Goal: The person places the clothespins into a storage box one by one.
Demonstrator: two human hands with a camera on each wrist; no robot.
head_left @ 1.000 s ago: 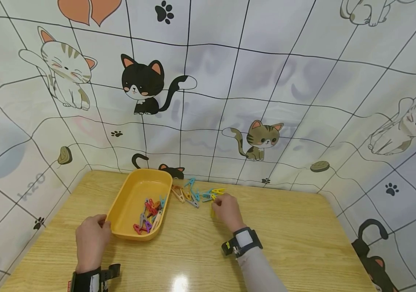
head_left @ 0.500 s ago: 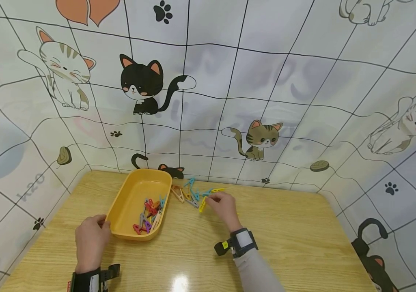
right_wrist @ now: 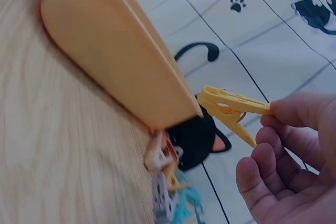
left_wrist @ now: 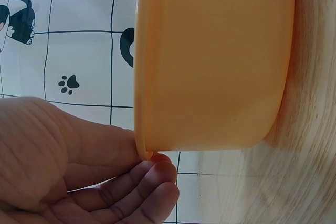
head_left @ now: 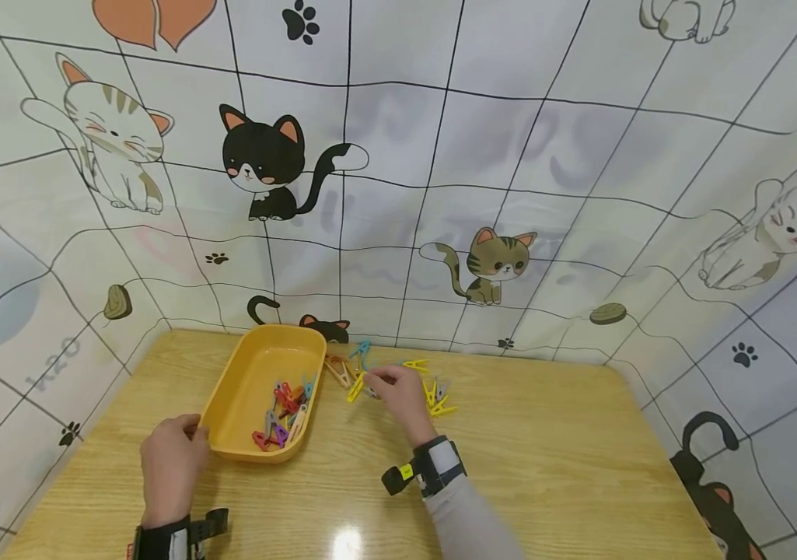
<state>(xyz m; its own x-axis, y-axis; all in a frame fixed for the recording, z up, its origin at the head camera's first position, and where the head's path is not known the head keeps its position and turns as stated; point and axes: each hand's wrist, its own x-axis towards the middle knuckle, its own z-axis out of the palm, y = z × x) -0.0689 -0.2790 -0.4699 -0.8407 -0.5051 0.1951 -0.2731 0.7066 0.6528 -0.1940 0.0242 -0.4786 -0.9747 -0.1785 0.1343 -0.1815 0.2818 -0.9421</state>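
A yellow clothespin (right_wrist: 231,107) is pinched between the thumb and fingers of my right hand (head_left: 401,400), held up off the table just right of the bin. My left hand (head_left: 173,463) grips the near left rim of the yellow plastic bin (head_left: 233,393); the left wrist view shows the thumb over the rim and fingers beneath it. Inside the bin's right part lies a heap of red, purple, grey and other clothespins (head_left: 286,412). Between bin and right hand lie loose clothespins, among them a tan one (head_left: 339,373) and a blue one (head_left: 361,352). The right hand partly hides this group.
Several yellow clothespins (head_left: 438,400) and a grey one lie right of my right hand, with another yellow clothespin (head_left: 415,365) behind it. The wooden table (head_left: 545,451) ends at a cat-printed sheet (head_left: 398,194) behind and at both sides.
My right hand has lifted the yellow clothespin and carried it left towards the bin, uncovering yellow clothespins on the table. My left hand stays on the rim.
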